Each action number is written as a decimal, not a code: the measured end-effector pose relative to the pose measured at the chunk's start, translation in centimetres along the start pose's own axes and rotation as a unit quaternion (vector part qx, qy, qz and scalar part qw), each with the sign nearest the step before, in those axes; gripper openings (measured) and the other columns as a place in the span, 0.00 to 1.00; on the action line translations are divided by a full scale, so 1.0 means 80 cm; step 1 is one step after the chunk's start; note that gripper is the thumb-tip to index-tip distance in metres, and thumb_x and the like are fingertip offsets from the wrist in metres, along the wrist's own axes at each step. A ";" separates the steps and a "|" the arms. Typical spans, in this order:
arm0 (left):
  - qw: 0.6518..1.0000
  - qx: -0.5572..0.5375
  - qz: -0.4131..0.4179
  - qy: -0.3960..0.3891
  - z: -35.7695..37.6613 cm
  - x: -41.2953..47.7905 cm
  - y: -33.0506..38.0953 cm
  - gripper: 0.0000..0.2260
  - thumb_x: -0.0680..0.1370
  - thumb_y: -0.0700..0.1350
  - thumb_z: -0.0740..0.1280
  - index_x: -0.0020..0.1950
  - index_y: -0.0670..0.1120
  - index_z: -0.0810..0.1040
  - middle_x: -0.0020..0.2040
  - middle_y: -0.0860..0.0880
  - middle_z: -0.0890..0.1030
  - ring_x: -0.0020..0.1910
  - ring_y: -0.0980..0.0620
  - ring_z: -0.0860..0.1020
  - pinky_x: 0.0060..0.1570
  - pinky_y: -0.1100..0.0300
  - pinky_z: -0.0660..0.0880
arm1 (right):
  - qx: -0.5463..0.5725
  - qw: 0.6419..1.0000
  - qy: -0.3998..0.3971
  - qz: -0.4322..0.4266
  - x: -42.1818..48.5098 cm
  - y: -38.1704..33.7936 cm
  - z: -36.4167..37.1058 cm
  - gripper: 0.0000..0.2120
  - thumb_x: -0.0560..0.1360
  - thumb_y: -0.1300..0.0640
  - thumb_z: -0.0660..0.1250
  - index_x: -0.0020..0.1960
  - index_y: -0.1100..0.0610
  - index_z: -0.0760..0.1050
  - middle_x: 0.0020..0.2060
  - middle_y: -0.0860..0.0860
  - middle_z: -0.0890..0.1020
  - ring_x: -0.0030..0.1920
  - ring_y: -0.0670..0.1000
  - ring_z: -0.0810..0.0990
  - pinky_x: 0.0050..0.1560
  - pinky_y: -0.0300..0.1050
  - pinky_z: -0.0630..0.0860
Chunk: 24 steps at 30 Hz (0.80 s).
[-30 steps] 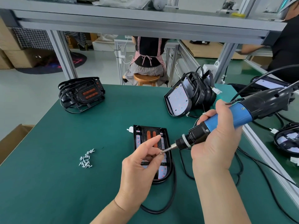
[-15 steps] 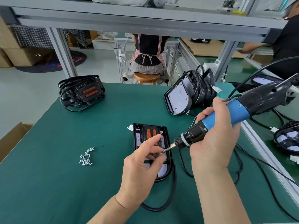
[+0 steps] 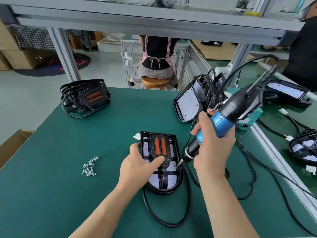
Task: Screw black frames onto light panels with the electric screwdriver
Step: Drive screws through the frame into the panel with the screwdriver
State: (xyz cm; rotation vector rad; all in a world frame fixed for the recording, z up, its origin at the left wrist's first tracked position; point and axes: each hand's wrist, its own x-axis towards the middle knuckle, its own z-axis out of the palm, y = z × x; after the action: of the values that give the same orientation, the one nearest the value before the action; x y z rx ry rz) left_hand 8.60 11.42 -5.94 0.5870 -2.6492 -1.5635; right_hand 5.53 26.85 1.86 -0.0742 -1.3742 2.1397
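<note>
Left hand [image 3: 140, 167] is clamped on the light panel [image 3: 171, 182] lying flat in the middle of the green table [image 3: 68, 194]. The thumb presses on the black frame [image 3: 151, 145] sitting on top of it, and the fingers [image 3: 135, 146] curl round the left edge. The palm covers the panel's lower left part, so that bit is hidden.

Right hand [image 3: 212, 148] is wrapped tight round the blue barrel of the electric screwdriver [image 3: 228, 115]. The tool is tilted, with the bit tip down on the frame's right rim. There's something tiny and shiny at the tip — too small to say if it's a screw. The black back end of the tool is blurred, and a small mark on the blue barrel can't be read.

A loose pile of screws [image 3: 90, 166] sits left of the panel, apart from it. A stack of frames [image 3: 84, 98] is at the far left corner, and more panels [image 3: 188, 103] lean upright at the far right, tangled in wires. A black cable [image 3: 171, 222] loops out from the panel's near end.

On the right, other panels [image 3: 305, 150] on the next table are cut off by the edge. Behind, a person on a wooden stool [image 3: 155, 82] is seen from the back — everything above the shoulders is hidden by the shelf beam [image 3: 137, 19].
</note>
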 end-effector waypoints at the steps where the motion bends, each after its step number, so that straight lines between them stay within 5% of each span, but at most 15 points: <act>1: 1.000 0.002 -0.001 -0.001 0.003 0.001 0.000 0.32 0.69 0.61 0.75 0.67 0.52 0.68 0.45 0.59 0.81 0.48 0.59 0.78 0.51 0.54 0.75 | -0.003 1.000 0.000 0.002 -0.001 0.004 0.001 0.08 0.74 0.63 0.72 0.48 0.55 0.74 0.34 0.57 0.75 0.27 0.48 0.74 0.33 0.37 0.74; 5: 0.999 -0.027 -0.016 -0.012 0.004 0.002 -0.003 0.29 0.69 0.59 0.77 0.65 0.54 0.68 0.48 0.59 0.83 0.54 0.52 0.80 0.59 0.47 0.76 | -0.012 1.000 -0.002 0.011 0.000 0.013 0.003 0.09 0.71 0.60 0.72 0.48 0.54 0.73 0.29 0.54 0.75 0.26 0.47 0.73 0.32 0.36 0.73; 24: 0.999 -0.033 -0.021 -0.015 0.005 0.001 0.000 0.28 0.69 0.58 0.78 0.63 0.57 0.67 0.48 0.59 0.82 0.53 0.52 0.80 0.59 0.48 0.76 | -0.037 0.998 -0.051 0.031 0.002 0.030 -0.001 0.10 0.72 0.59 0.74 0.49 0.53 0.75 0.32 0.52 0.76 0.29 0.49 0.75 0.36 0.39 0.76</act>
State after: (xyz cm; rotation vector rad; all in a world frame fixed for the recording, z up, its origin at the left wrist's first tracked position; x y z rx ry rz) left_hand 8.44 11.72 -6.14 0.6234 -2.6113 -1.6779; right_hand 4.39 26.28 -0.20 -0.0384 -1.5296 2.1694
